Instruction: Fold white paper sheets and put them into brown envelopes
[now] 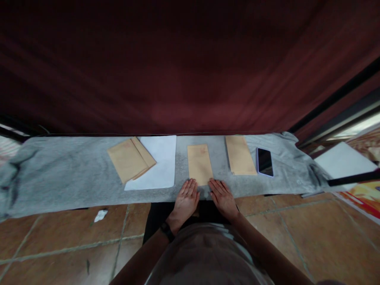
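A tan paper envelope (199,161) lies flat on the grey cloth in front of me, with faint reddish marks near its far right corner. My left hand (186,200) rests flat at its near left corner, fingers stretched out. At the near right corner lies my right hand (223,198), also flat with fingers extended. Neither hand grips anything. To the right is a neat stack of tan envelopes (241,155). On the left, more tan envelopes (128,158) overlap at an angle, partly covering white paper sheets (162,162).
A phone (265,162) with a dark screen lies right of the stack. Grey cloth (71,170) covers the narrow table. Behind it hangs a dark red curtain (178,79). A crumpled white tissue (101,215) is on the tiled floor (68,231). A white board (344,162) stands at far right.
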Tool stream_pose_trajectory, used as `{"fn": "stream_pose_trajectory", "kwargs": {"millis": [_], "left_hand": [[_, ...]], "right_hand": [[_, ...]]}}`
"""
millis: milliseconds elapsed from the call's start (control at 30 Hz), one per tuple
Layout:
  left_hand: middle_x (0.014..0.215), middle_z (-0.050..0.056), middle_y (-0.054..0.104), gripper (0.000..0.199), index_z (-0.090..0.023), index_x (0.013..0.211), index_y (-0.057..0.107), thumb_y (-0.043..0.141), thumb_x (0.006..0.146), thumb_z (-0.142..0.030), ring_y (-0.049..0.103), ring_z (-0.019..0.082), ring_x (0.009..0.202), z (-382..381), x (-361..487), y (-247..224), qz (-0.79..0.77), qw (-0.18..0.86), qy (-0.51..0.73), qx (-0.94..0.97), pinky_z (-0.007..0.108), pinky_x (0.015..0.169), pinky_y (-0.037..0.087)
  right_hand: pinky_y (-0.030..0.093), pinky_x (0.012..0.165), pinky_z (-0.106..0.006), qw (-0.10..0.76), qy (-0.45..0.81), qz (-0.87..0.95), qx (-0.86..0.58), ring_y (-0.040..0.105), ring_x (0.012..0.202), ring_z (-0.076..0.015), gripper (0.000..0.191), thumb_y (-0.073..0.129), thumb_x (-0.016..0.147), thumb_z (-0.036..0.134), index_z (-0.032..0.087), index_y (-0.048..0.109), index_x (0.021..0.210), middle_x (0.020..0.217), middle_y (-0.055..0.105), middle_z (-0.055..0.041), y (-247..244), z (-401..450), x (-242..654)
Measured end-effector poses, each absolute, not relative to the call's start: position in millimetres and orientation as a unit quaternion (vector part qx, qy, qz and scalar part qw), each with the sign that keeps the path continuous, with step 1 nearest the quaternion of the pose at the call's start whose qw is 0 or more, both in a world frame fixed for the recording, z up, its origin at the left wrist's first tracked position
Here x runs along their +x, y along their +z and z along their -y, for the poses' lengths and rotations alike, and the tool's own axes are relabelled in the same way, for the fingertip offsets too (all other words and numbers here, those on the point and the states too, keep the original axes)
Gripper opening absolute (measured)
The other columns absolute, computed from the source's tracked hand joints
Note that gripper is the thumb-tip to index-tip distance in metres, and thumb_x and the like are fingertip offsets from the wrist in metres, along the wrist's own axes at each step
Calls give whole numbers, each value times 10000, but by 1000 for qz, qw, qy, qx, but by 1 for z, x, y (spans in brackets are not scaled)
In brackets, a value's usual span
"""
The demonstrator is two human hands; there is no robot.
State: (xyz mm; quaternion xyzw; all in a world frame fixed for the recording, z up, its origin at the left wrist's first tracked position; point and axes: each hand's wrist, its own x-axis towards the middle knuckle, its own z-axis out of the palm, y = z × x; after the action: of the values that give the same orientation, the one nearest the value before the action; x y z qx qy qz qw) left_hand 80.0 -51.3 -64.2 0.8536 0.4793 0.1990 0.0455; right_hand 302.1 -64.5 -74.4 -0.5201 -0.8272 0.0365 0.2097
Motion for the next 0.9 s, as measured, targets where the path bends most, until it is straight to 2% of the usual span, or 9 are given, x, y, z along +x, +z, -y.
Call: {"fn": "stream_pose_trajectory", "kwargs": {"millis": [333,433,600,700,900], "left_hand": [[1600,126,414,510,-111,1509,428,333,1046,-301,333,235,1512,8,136,-65,-467,69,145,870,453,1252,295],[1612,115,398,536,-127,1530,399,361,1035,-330,277,266,1534,-21,138,-69,-476,69,155,863,492,1251,278],[1611,131,397,575,-136,1547,378,375,1019,-365,221,303,1550,-69,150,-73,-503,81,161,845,571,1248,229],[1614,138,389,586,-125,1540,389,376,1019,-390,230,313,1546,-95,156,-74,-511,84,162,840,575,1253,199],[1612,116,400,580,-201,1563,360,390,1014,-385,284,298,1529,-128,154,-73,-509,79,176,839,580,1236,229]], "right_hand": [[361,1199,-493,236,32,817,-525,547,1354,-245,438,437,1016,182,180,558,1438,1444,605,-92,-81,62,299],[363,1197,-495,242,38,815,-524,561,1341,-242,452,453,1020,201,198,532,1465,1412,632,-91,-79,62,300],[362,1195,-488,236,50,816,-525,532,1372,-235,492,452,1031,226,236,454,1523,1486,565,-68,-72,61,300],[355,1198,-476,237,53,811,-532,522,1381,-229,484,446,1037,228,250,458,1520,1496,555,-53,-71,61,299],[352,1197,-490,236,48,810,-534,527,1377,-230,494,433,1038,225,269,441,1530,1506,543,-51,-71,61,297]]}}
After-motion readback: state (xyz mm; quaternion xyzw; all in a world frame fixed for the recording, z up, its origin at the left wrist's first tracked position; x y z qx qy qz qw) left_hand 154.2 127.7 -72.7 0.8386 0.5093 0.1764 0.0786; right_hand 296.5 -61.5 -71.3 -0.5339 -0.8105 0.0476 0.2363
